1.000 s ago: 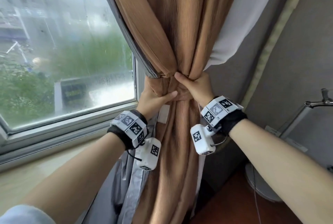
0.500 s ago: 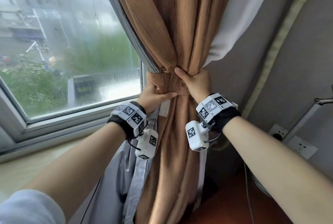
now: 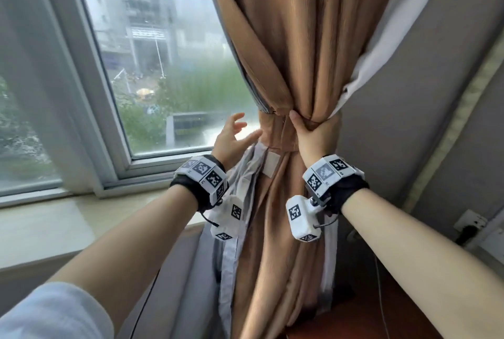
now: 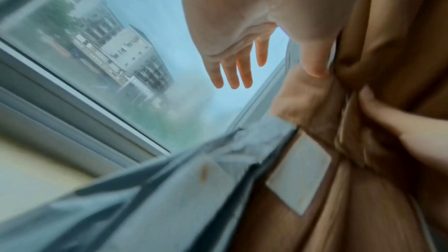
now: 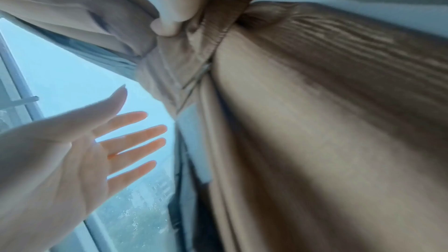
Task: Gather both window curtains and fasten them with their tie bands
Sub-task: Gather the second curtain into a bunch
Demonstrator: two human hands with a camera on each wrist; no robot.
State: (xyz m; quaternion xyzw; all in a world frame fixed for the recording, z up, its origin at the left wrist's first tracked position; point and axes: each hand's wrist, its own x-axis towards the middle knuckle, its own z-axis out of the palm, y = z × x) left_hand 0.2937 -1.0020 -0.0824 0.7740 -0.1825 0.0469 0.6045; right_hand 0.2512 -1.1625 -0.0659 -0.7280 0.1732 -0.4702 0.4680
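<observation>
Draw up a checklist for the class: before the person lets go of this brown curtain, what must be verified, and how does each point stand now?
1. Brown curtain gathered into one bundle: ok.
2. Tie band wrapped round the bundle: ok.
3. Band ends fastened together: cannot tell; the join is hidden.
4. Right hand gripping the bundle at the band: ok.
5. Left hand clear of the cloth, fingers spread: ok.
6. Grey lining held inside the band: not ok; it hangs loose below.
</observation>
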